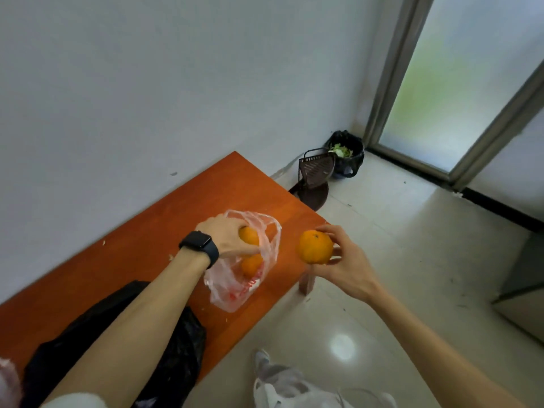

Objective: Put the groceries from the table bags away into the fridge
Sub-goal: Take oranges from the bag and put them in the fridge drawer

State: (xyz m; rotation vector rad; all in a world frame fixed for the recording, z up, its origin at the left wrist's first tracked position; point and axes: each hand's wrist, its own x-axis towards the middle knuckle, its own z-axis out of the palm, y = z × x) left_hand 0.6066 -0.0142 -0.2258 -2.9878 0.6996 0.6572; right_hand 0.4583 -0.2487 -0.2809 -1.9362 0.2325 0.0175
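Orange [315, 246] in right grip [347, 266] over table edge [300, 214] (left grip [226, 234] seemingly holds bagged orange [249, 235]).

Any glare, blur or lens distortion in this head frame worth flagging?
Head view: round glare spot on the floor; door glass washed out bright; wide-angle lens slants the door frame; the orange in the right hand is fairly sharp, picture edges softer.

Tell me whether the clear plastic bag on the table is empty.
Not empty: one round orange fruit shows through it; the left hand grips a second orange.
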